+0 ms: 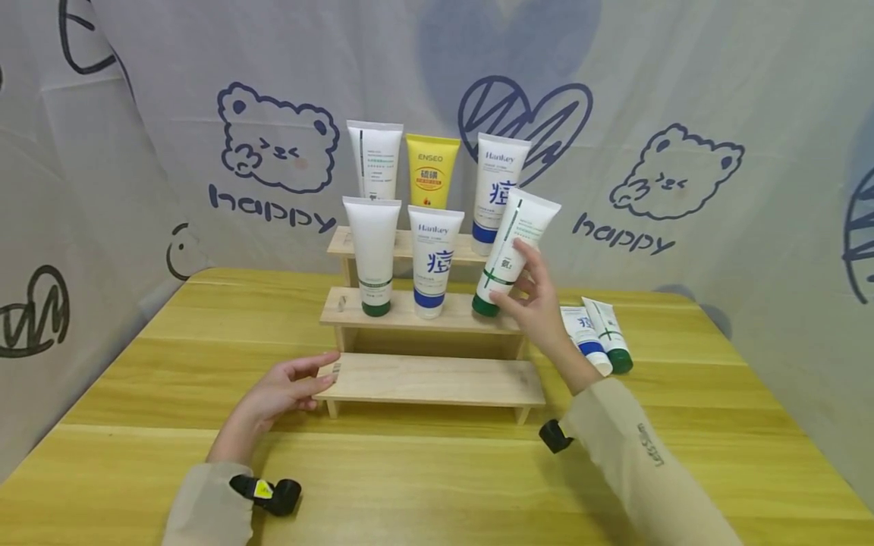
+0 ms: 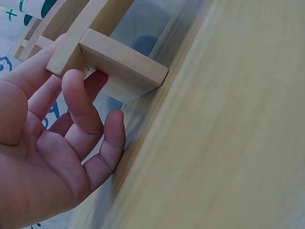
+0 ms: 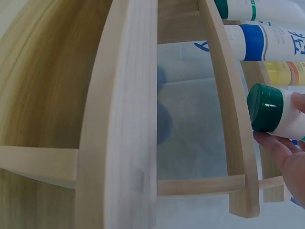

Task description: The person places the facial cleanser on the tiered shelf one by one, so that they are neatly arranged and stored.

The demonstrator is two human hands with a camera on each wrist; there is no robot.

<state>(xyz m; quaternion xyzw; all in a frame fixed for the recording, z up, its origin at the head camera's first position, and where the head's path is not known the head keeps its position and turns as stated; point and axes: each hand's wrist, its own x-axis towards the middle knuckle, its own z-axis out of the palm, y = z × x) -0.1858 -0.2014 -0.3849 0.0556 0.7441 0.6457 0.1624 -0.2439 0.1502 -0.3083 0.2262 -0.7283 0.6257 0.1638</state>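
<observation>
Clock centred on rack (image 1: 464, 324), head view. R hand (image 1: 542, 307), approx. 2 o'clock, pinches the held tube (image 1: 524, 221), white w/ green cap, btw thumb & fingers; cap down, top tipped twd 1 o'clock. Cap's at the 3 o'clock end of the mid shelf (image 1: 403, 312); can't quite tell if it touches the wood. L hand (image 1: 283, 390), approx. 8 o'clock, grips the 9 o'clock end of the bottom shelf (image 1: 437, 379) w/ thumb & fingers.

Mid shelf also has a plain tube (image 1: 372, 250), green cap, approx. 10:30, & a Hankey tube (image 1: 429, 250), blue band, at 12. Both upright, caps down.

Top shelf (image 1: 337, 241): green-print tube (image 1: 375, 159) at 11, yellow tube (image 1: 430, 163) at 12, blue-band tube (image 1: 498, 163) at 1, all upright.

Approx. 3 o'clock, off the rack, two loose tubes (image 1: 610, 334) lie side by side on the table (image 1: 410, 485), one blue-banded, one green-capped. Behind: printed cloth (image 1: 382, 61), bears & hearts.
</observation>
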